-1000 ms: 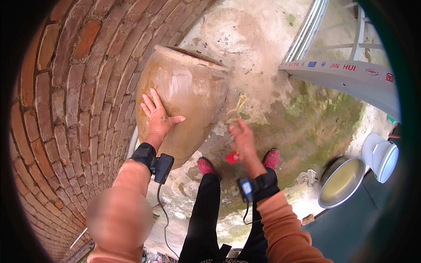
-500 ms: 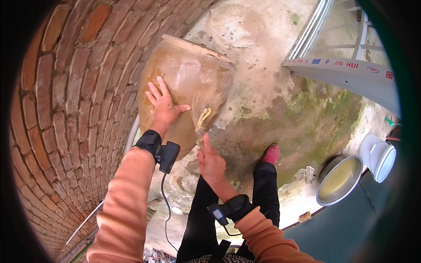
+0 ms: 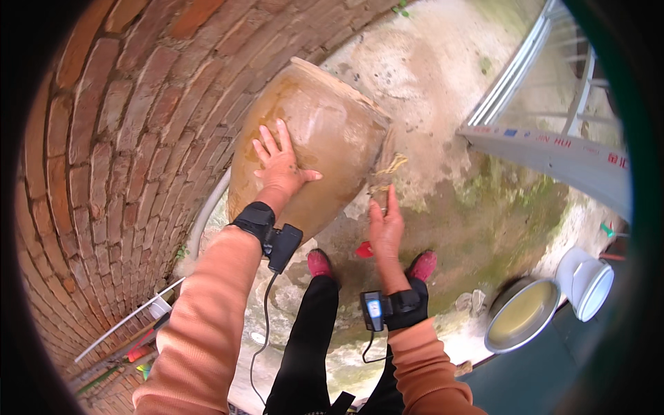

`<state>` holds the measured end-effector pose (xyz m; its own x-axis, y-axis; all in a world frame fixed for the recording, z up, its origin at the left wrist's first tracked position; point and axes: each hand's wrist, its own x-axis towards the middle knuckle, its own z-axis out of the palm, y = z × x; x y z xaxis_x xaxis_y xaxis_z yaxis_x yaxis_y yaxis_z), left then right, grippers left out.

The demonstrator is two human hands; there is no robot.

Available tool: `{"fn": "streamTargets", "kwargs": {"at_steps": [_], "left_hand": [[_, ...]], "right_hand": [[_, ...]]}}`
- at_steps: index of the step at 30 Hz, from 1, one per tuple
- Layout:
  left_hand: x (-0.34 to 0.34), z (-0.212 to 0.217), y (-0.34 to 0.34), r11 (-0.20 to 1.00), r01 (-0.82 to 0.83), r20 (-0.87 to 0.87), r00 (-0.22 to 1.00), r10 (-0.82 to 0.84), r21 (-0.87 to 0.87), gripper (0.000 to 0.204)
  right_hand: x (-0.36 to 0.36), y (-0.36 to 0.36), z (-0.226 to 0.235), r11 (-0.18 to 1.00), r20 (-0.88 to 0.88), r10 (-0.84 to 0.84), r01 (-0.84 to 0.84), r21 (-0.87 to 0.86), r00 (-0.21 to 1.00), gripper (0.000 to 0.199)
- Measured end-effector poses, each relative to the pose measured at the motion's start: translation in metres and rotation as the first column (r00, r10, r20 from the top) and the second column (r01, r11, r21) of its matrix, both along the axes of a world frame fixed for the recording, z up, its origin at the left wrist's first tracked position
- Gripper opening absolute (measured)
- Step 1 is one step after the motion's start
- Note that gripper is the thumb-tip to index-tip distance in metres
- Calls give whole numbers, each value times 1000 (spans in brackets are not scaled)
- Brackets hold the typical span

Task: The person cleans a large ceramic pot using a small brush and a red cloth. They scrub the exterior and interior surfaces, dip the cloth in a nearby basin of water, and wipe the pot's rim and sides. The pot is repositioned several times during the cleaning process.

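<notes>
The fingers of the left hand (image 3: 282,169) are spread wide and pressed flat against the side of a large brown glazed jar (image 3: 332,155), gripping nothing. The fingers of the right hand (image 3: 386,228), near the centre of the frame, are closed on the handle of a brush (image 3: 380,188), the index finger stretched out along it. A loop of yellow cord (image 3: 393,166) hangs off the brush just above the fingertips. The bristles are blurred at the jar's right edge; whether they touch it cannot be told. A small red piece (image 3: 364,249) shows just left of the right wrist.

The jar fills the upper middle of the frame, tilted, with its rim toward the upper right. Both wrists wear black straps with boxy devices, and orange sleeves run to the lower edge. Between the forearms are pink shoes (image 3: 319,263) and black trousers (image 3: 304,346).

A brick wall (image 3: 104,152) takes up the whole left side. The stained concrete floor (image 3: 443,111) spreads right of the jar. A pale metal frame (image 3: 546,142) stands at the upper right; at the lower right a metal basin (image 3: 498,339) holds yellowish liquid, beside a white bucket (image 3: 570,273).
</notes>
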<state>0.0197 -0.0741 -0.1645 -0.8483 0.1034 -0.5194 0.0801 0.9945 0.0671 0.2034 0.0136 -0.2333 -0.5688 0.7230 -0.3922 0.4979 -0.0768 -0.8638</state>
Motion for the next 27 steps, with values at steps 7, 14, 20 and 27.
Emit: {"fn": "streamTargets", "kwargs": {"at_steps": [7,14,20,27], "left_hand": [[4,4,4,999,-30,7,1000,30,16,132],[39,2,18,996,80,-15,997,-80,-43,117],[93,10,24,968,248,28,968,-249,28,103],[85,12,-34,966,216,-79,975,-207,141,110]], "right_hand": [[-55,67,53,983,28,144,-147,114,989,53],[-52,83,79,984,53,118,-124,126,992,52],[-77,108,67,855,56,373,-366,368,926,52],[-14,100,62,782,261,381,-460,420,887,54]]}}
